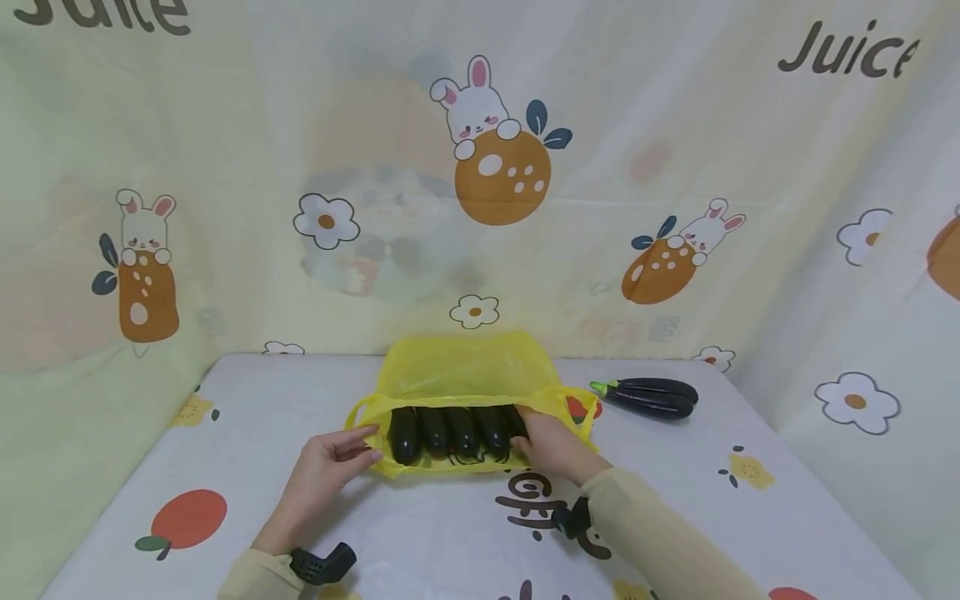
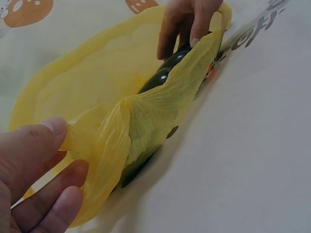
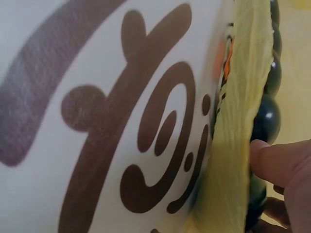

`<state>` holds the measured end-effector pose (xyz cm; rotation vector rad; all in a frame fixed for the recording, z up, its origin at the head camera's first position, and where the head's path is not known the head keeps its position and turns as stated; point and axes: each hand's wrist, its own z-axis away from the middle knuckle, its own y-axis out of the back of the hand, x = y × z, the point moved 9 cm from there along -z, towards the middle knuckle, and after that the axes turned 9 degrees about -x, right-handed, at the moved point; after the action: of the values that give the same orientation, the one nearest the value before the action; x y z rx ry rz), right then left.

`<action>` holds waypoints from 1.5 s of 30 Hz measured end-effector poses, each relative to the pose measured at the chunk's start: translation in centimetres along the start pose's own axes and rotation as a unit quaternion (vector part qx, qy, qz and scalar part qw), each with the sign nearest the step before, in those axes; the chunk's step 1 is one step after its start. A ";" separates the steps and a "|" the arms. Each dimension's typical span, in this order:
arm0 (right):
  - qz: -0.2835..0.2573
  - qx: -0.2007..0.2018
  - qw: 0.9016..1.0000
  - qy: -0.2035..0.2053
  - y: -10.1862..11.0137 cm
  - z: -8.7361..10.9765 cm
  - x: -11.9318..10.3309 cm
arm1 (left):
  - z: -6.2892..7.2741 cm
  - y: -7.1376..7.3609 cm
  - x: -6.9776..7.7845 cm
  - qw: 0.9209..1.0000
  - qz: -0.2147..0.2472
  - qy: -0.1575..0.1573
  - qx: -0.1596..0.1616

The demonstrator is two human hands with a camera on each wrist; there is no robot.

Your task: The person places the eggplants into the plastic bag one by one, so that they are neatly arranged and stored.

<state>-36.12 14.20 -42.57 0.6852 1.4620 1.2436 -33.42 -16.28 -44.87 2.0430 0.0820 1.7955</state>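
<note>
Nearest are the sleeves (image 1: 667,533), with a dark wrist camera (image 1: 322,564) at the left one. Beyond, a yellow bag (image 1: 465,367) lies flat, its mouth facing near, a row of eggplants (image 1: 405,437) inside. The left hand (image 1: 326,467) pinches the mouth's left edge; the right hand (image 1: 555,446) grips the rightmost eggplant (image 1: 516,421). A slipping pinch could let the thin mouth sag; a hard tug might tear it. Smooth skins could roll out nearward. A loose pair (image 1: 652,396) lies far right, outside.
</note>
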 end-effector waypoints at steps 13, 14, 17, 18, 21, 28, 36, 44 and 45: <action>-0.022 -0.001 0.994 0.106 1.5 3.4 -2.7 | 0.1 0.0 0.2 1.000 -0.003 0.008 0.004; -0.031 0.002 0.992 0.120 1.7 3.8 -2.9 | 0.1 0.0 0.1 1.000 -0.002 0.011 0.006; -0.059 0.016 0.986 0.154 2.5 5.4 -2.9 | 0.0 0.0 -0.2 1.000 -0.003 0.019 0.009; -0.072 0.022 0.984 0.164 2.8 5.9 -2.7 | 0.0 0.0 -0.2 1.000 -0.003 0.020 0.009; -0.099 0.047 0.976 0.187 3.9 7.3 -1.7 | -0.1 0.0 -0.4 1.000 -0.006 0.023 0.010; -0.127 0.093 0.977 0.146 6.9 9.7 2.9 | 0.1 0.1 -0.4 0.999 -0.018 0.026 0.013; -0.086 0.127 0.988 0.028 10.8 11.9 10.5 | 0.1 0.3 -0.2 1.000 -0.016 0.018 0.010; -0.075 0.130 0.988 -0.042 12.7 14.0 17.6 | 0.0 0.1 -0.4 1.000 -0.012 0.026 0.010; -0.074 0.128 0.988 -0.048 12.8 14.1 18.2 | 0.0 0.0 -0.4 1.000 -0.010 0.027 0.012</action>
<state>-30.61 39.00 -35.55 0.7811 1.5770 0.9050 -33.46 -16.46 -45.23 2.0029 0.1397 1.8470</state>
